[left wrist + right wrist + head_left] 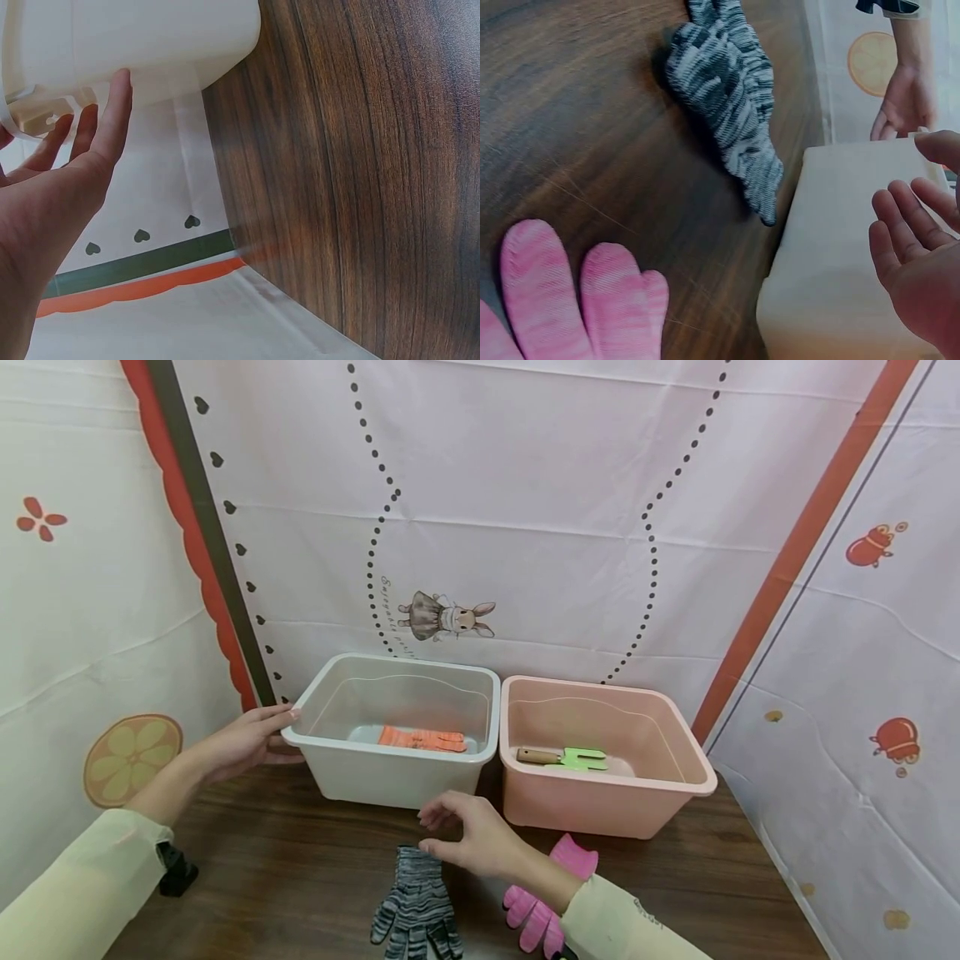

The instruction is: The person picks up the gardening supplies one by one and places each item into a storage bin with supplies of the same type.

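Note:
My left hand (262,737) holds the left end of a white plastic bin (390,777), thumb at the rim and fingers beneath it near the handle opening. An orange glove (422,739) lies inside this bin. In front of the bin hovers my right hand (476,837), its fingers loosely bent and nothing between them. Just below that hand, a grey-and-black knitted glove (416,902) lies on the table, fingers toward me. A pink glove (573,857) lies under my right forearm, which hides part of it; the right wrist view shows its pink fingers (544,292).
A pink bin (592,806) stands right of the white one, holding a green garden hand fork (581,758) with a wooden handle. Both rest on a dark wooden table (262,877). Printed white cloth (525,460) hangs behind and along the sides.

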Motion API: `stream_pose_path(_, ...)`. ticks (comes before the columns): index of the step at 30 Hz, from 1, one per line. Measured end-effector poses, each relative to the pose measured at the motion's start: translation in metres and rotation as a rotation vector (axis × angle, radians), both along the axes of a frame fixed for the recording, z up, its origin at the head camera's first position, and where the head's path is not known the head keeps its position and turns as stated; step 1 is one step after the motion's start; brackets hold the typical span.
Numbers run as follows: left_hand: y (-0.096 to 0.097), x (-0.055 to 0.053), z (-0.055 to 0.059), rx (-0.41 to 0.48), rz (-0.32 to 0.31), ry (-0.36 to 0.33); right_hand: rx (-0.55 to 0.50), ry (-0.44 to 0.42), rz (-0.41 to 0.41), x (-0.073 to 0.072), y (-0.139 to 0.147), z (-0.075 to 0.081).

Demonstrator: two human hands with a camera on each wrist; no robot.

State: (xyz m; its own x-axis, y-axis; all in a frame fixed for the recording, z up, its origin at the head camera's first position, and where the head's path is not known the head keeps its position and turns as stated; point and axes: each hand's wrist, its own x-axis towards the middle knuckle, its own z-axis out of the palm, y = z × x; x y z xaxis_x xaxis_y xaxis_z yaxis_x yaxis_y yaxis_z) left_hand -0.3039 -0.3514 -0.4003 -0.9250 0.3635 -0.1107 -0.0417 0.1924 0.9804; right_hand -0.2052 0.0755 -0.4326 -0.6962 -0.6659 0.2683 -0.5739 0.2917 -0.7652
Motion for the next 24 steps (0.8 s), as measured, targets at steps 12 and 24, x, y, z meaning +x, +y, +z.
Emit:
stream_pose_path(12,0.0,-0.001,0.001,0.005,0.002,0.0,0.025,-0.067,0.001,0.003,-0.001,-0.012)
stream_pose_path(24,-0.002,-0.002,-0.003,0.023,-0.02,0.015,0.05,-0.074,0.0,0.005,-0.003,-0.024)
